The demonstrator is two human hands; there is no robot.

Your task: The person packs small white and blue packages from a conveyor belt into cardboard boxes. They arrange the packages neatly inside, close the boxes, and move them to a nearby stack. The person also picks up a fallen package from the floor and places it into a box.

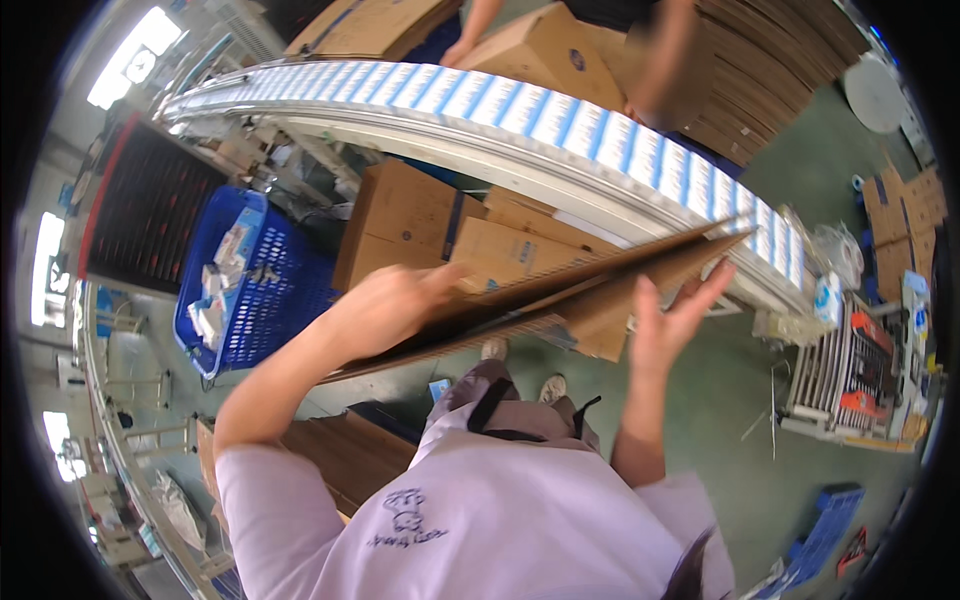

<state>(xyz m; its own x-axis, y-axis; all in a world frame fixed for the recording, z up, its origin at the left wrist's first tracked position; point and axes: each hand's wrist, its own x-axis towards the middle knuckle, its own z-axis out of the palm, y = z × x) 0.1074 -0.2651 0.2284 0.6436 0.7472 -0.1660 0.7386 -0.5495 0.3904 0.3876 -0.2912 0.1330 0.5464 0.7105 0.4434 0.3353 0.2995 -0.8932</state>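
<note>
A brown cardboard box point(625, 290), folded almost flat with a narrow gap between its panels, spans the space before my body. My left hand point(395, 305) is curled at the box's left part, its fingers slightly blurred and partly hidden. At the right end, my right hand point(680, 315) has its thumb and fingers spread beside the flaps. Whether its fingertips touch the cardboard I cannot tell. Beyond the box runs a conveyor point(450, 125) carrying a long row of white and blue cartons point(550, 118).
A blue plastic basket point(262, 290) with small white packages stands at the left. Cardboard boxes point(400, 215) sit below the conveyor. Across it, a co-worker's arms reach around another box point(545, 60). A metal rack point(850, 370) stands at the right, and a blue object point(825, 535) lies on the floor.
</note>
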